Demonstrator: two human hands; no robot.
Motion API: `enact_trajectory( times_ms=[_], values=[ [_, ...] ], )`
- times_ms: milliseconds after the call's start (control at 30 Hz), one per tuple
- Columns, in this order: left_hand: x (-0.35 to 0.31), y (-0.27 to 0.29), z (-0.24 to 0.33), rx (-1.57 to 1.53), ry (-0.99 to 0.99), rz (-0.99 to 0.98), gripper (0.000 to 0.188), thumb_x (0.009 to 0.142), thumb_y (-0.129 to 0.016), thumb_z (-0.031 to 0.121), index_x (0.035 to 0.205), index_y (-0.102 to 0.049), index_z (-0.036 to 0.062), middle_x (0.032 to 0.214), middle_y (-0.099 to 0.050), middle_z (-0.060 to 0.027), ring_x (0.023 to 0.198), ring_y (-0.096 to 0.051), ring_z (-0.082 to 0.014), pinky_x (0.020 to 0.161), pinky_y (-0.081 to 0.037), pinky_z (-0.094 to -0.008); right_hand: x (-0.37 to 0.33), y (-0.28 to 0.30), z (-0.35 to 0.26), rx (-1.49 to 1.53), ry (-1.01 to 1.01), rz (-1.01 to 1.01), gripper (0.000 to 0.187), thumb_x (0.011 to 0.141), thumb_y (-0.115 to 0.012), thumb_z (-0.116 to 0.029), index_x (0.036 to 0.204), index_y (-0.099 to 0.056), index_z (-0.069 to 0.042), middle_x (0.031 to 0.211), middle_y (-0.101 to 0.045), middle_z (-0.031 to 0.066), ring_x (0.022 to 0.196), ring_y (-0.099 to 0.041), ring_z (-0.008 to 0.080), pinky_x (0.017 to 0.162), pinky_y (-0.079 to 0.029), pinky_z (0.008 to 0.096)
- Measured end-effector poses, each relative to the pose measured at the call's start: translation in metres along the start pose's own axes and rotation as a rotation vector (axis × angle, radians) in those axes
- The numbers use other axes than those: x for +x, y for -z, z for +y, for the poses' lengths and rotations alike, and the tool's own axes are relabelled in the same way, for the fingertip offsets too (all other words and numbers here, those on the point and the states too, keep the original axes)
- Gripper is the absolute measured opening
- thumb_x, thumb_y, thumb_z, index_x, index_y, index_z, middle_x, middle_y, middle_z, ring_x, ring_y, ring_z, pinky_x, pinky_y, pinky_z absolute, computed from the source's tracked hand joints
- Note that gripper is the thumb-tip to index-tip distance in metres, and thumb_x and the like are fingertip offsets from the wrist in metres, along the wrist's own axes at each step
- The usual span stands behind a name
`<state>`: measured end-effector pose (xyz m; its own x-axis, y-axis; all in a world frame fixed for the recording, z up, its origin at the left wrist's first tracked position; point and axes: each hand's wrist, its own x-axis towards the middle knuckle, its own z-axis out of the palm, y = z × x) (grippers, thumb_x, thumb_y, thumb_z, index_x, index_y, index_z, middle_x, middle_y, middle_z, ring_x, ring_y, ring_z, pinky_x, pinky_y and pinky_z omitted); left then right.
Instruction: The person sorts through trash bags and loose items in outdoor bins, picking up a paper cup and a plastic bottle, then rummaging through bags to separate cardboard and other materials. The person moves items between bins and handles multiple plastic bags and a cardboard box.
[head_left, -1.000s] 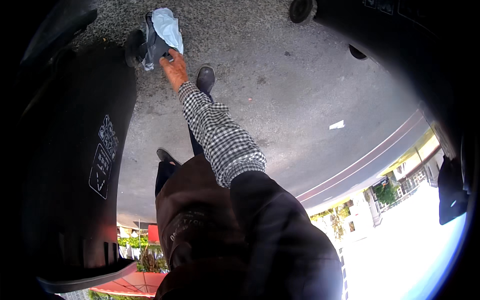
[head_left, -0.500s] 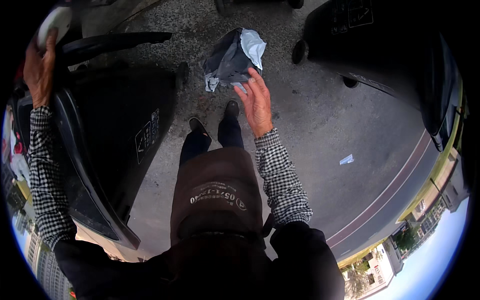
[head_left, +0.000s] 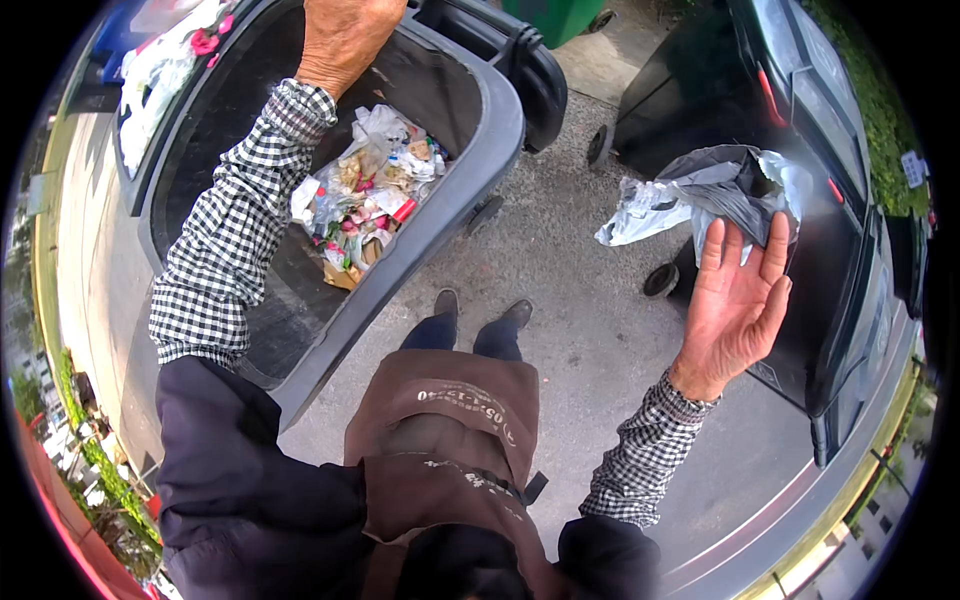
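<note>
My left hand [head_left: 350,38] reaches over the open dark wheeled bin [head_left: 440,215] at the upper left. Its fingers are cut off by the top edge, so what they hold or touch is hidden. Inside the bin lies mixed rubbish [head_left: 370,195]: crumpled plastic, paper scraps and pink bits. On the right, my right hand [head_left: 735,300] is open, palm up, with fingers stretched out. A crumpled black and white plastic bag [head_left: 735,185] is just beyond its fingertips, overlapping them; whether they touch cannot be made out.
Closed black wheeled bins [head_left: 800,340] stand at the right, red strips on them. A green bin [head_left: 560,20] is at the top. White plastic with pink pieces [head_left: 165,80] hangs outside the open bin at far left. Grey paving [head_left: 560,260] lies around my feet.
My view has shifted, and the open bin's inside now shows. My right hand has swung out to the right and its palm faces up; the bag appears farther right, nearer the closed bins.
</note>
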<state>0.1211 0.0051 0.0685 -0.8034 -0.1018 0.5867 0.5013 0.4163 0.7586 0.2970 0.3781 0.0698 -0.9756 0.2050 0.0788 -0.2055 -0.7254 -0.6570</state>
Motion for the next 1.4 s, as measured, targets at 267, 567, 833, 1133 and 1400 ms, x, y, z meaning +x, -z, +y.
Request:
enact_trajectory(
  times_ms=[267,567,833,1133,1400],
  values=[
    [-0.042,0.191,0.021,0.228,0.007,0.25,0.047,0.101,-0.067,0.024,0.137,-0.051,-0.0013,0.125,-0.063,-0.0102,0.113,-0.062,-0.0181,0.097,-0.051,-0.0304,0.031,-0.136,0.031,0.068,0.046,-0.763,0.079,0.099,-0.059,-0.039,0.159,-0.027,0.002,0.155,-0.04,0.0188,0.143,-0.038,0.0408,0.12,-0.029,0.0604],
    [-0.06,0.217,0.063,0.139,-0.138,0.43,0.046,0.104,-0.061,0.026,0.139,-0.052,-0.004,0.127,-0.064,-0.0131,0.112,-0.065,-0.02,0.093,-0.057,-0.0329,-0.046,-0.15,0.189,-1.197,-0.254,-1.114,0.044,0.09,-0.073,-0.017,0.13,-0.061,-0.004,0.128,-0.06,0.0202,0.108,-0.065,0.0315,0.091,-0.054,0.039],
    [-0.016,0.164,0.068,-0.151,-0.251,0.15,0.046,0.103,-0.063,0.029,0.136,-0.056,-0.0021,0.123,-0.067,-0.012,0.108,-0.067,-0.0182,0.09,-0.057,-0.0316,-0.066,-0.115,0.107,-1.207,-0.07,-0.594,0.034,0.089,-0.069,-0.003,0.123,-0.066,-0.003,0.125,-0.064,0.0181,0.112,-0.065,0.0325,0.097,-0.052,0.04],
    [-0.023,-0.003,0.079,-0.19,-0.154,-0.374,0.05,0.104,-0.063,0.028,0.142,-0.053,-0.0016,0.13,-0.064,-0.013,0.12,-0.062,-0.0224,0.105,-0.049,-0.0352,-0.25,0.041,0.032,-1.381,-0.212,0.401,0.029,0.099,-0.064,-0.014,0.124,-0.065,-0.001,0.116,-0.067,0.0121,0.103,-0.067,0.0226,0.089,-0.055,0.033],
    [-0.21,-0.171,0.17,-0.38,-0.083,-1.403,0.047,0.098,-0.069,0.02,0.138,-0.053,0.0005,0.127,-0.063,-0.012,0.115,-0.064,-0.0204,0.098,-0.052,-0.0336,-0.506,0.129,0.145,-1.023,-0.452,1.093,0.033,0.097,-0.063,-0.02,0.123,-0.065,-0.001,0.121,-0.069,0.0175,0.112,-0.068,0.0304,0.096,-0.054,0.0401]
  ],
)
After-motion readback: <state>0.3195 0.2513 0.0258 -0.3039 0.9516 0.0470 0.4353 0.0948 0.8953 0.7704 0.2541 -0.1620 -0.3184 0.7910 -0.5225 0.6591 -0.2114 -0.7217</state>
